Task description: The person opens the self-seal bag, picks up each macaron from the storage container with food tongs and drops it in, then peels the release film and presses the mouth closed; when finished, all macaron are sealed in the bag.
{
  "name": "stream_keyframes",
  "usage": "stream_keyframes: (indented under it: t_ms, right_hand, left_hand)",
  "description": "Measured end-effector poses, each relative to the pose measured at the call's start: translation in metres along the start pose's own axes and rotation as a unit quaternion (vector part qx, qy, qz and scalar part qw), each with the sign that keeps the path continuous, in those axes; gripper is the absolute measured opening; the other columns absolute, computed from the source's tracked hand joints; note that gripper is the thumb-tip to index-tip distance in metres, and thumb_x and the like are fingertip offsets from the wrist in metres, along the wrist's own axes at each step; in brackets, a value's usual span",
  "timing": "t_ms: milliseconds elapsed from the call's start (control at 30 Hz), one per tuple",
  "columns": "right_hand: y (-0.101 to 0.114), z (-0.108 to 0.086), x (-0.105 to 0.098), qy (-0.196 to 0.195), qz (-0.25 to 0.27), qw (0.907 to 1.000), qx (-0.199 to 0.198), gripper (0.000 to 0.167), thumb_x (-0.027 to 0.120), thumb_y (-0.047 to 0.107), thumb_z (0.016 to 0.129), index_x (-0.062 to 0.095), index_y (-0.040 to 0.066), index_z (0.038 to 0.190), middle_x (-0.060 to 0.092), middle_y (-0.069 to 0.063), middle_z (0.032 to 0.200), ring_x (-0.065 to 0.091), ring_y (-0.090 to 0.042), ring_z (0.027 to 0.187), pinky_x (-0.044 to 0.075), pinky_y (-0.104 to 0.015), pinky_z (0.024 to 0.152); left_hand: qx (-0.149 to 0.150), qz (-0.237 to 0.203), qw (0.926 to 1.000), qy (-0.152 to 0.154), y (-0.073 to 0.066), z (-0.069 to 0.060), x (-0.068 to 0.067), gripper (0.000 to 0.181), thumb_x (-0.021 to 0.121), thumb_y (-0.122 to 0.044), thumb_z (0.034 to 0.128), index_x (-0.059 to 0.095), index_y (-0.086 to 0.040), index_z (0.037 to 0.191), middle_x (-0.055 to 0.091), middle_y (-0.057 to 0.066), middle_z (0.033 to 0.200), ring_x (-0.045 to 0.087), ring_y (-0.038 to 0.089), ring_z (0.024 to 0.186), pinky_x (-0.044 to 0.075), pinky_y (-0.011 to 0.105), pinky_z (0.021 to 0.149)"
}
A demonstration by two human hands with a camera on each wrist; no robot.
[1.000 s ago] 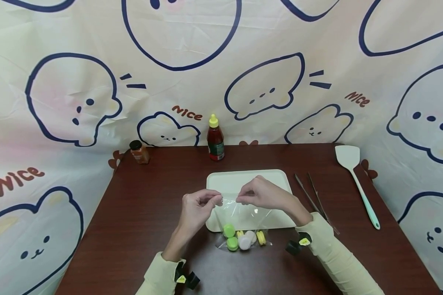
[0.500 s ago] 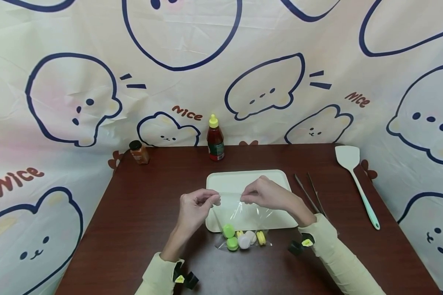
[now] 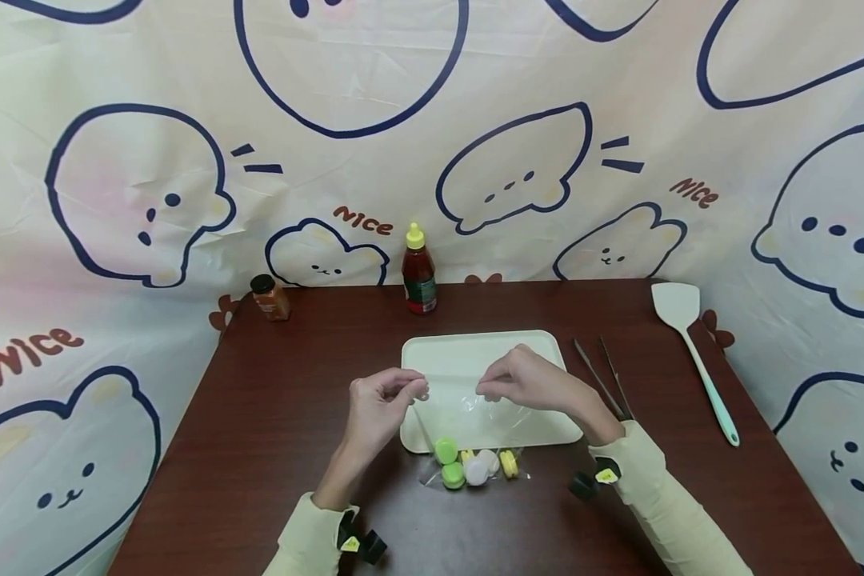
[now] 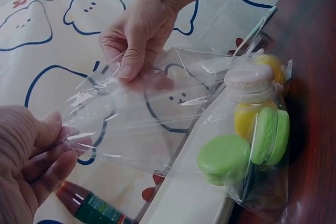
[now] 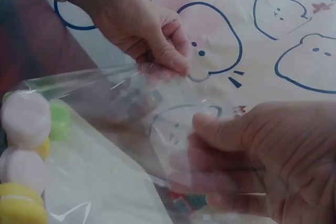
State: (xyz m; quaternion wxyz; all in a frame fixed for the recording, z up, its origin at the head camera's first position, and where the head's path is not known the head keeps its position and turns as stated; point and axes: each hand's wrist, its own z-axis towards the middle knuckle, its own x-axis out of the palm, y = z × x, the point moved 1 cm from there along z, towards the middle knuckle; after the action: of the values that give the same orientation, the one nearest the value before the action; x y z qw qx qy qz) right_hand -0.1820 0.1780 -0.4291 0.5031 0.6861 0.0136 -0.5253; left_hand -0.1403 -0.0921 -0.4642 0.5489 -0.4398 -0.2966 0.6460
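A clear plastic bag point(image 4: 142, 108) holds several macarons: green point(image 3: 452, 476), white point(image 3: 477, 474) and yellow point(image 3: 508, 464). Its filled end lies low at the near edge of the white tray point(image 3: 421, 356), while its upper part is stretched between the hands. My left hand point(image 3: 378, 412) pinches one side of the bag's upper edge between thumb and fingers. Opposite it, my right hand point(image 3: 540, 388) pinches the other side, with the thumb and fingertips on the film. A gap separates the two hands over the tray. How the film sits between the right fingers is partly blurred.
Right of the tray lie metal tongs point(image 3: 605, 376), partly behind the right forearm. Farther right is a white spatula point(image 3: 698, 352) with a pale green handle. A red sauce bottle point(image 3: 420, 276) and a small spice jar point(image 3: 270, 298) stand at the table's back edge.
My right hand has shifted right, widening the gap to the left hand and spreading the bag's upper part. The left hand has moved only slightly left. The macarons stay in place.
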Motion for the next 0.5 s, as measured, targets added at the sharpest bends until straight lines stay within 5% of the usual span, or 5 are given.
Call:
stream_keyframes:
  t_ms: [267,500]
  right_hand:
    - [-0.01,-0.011,0.002,-0.022,0.014,0.9996,0.01,0.019,0.071,0.021,0.102,0.083,0.009,0.094,0.079,0.0,0.081,0.073,-0.013,0.075,0.055,-0.026,0.066]
    - [-0.017,-0.023,0.001,-0.05,0.049,0.9973,0.021,0.017,0.073,0.022,0.1,0.084,0.01,0.097,0.08,-0.004,0.085,0.076,-0.024,0.08,0.056,-0.029,0.068]
  left_hand:
    - [-0.005,-0.003,1.0,0.002,0.0,0.002,0.001,0.005,0.083,-0.003,0.0889,0.081,-0.006,0.092,0.078,0.004,0.077,0.077,0.023,0.069,0.059,0.021,0.066]
    - [-0.011,0.001,0.9999,-0.006,-0.001,0.002,0.002,0.006,0.079,0.01,0.0862,0.077,0.006,0.09,0.076,0.019,0.076,0.075,0.038,0.067,0.056,0.017,0.064]
